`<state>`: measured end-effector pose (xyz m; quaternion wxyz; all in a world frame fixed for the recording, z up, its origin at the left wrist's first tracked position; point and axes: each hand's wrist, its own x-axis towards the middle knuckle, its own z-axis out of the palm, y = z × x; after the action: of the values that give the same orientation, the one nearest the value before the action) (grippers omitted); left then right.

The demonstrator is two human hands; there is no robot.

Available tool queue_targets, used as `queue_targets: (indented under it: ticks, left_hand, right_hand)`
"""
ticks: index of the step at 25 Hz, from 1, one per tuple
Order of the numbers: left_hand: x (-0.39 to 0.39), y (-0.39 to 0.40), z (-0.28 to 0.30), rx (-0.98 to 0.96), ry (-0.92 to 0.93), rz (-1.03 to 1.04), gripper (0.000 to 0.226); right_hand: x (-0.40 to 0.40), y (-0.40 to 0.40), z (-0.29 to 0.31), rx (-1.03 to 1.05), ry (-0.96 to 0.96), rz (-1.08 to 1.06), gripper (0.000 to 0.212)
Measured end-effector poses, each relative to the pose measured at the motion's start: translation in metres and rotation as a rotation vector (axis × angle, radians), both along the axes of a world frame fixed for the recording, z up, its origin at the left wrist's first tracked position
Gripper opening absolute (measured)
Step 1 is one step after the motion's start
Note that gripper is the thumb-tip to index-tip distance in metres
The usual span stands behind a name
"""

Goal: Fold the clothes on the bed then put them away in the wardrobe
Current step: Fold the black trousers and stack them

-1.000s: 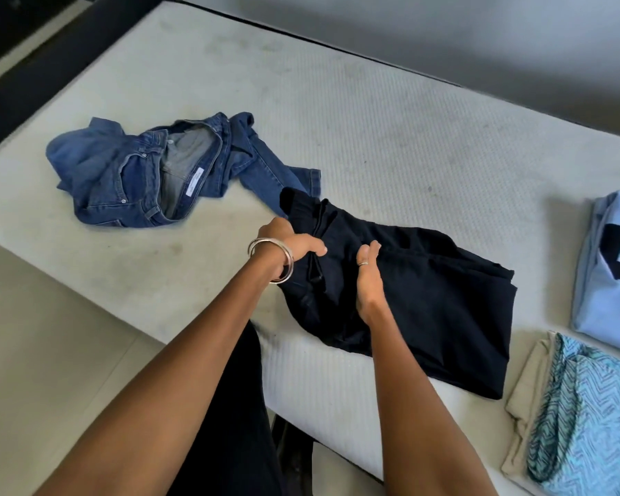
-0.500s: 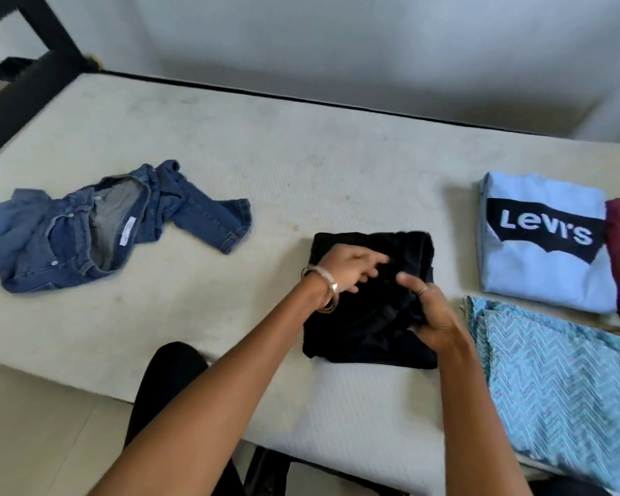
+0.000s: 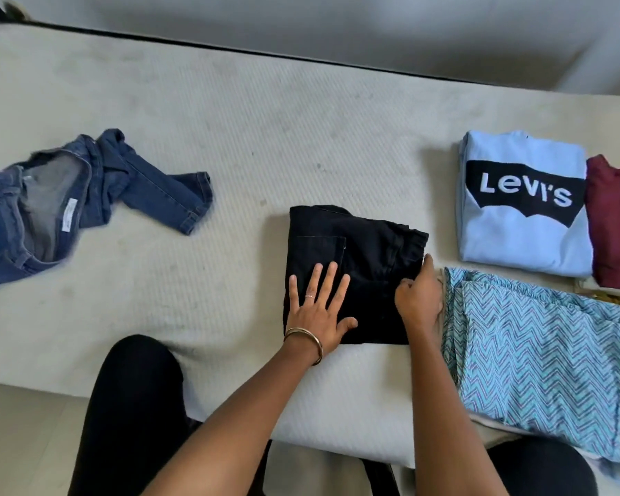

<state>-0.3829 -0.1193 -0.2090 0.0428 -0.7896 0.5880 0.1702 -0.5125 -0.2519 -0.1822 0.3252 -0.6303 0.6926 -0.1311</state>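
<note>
Pressing my left hand (image 3: 319,309) flat, fingers spread and straight, I hold down the near left part of the folded black denim trousers (image 3: 351,273), which lie as a squarish bundle near the front edge of the pale quilted mattress (image 3: 265,119), while my right hand (image 3: 417,298) sits at the bundle's right edge with its fingers curled onto the cloth, seemingly pinching it, though I cannot see the fingertips well enough to be sure. I judge this bundle thick, soft and fairly heavy for its size, not slippery, and likely to spring open at the loose edges, so I would take it from underneath with both palms along the two sides, keeping the top layer pinned. To my left, well apart, the crumpled blue denim jeans (image 3: 86,202) wait unfolded; they look stiff at the waistband and best gripped there, and the white label inside them carries print too small to read. To my right lie folded pieces: a light blue sweatshirt (image 3: 523,252) whose black patch reads "Levi's" in white letters, a maroon folded garment (image 3: 616,223) touching its right side, and a turquoise zigzag-patterned cloth (image 3: 537,352) just beside my right hand. No wardrobe shows from here, so I judge that putting away is not yet begun
</note>
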Motion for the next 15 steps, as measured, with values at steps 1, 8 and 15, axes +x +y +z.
queue_targets:
  ticks: [1, 8, 15]
  left_hand:
    - [-0.004, -0.003, -0.005, 0.056, -0.025, 0.005, 0.075]
    - [0.028, -0.02, 0.002, -0.166, 0.293, 0.216, 0.067]
    - [0.058, -0.002, 0.012, -0.198, 0.957, 1.171, 0.083]
  right_hand:
    - [0.002, 0.006, -0.005, -0.012, 0.122, -0.022, 0.057]
    - [0.039, 0.098, -0.007, 0.184, 0.072, -0.433, 0.118]
    - [0.047, 0.095, 0.002, 0.491, -0.757, -0.971, 0.099]
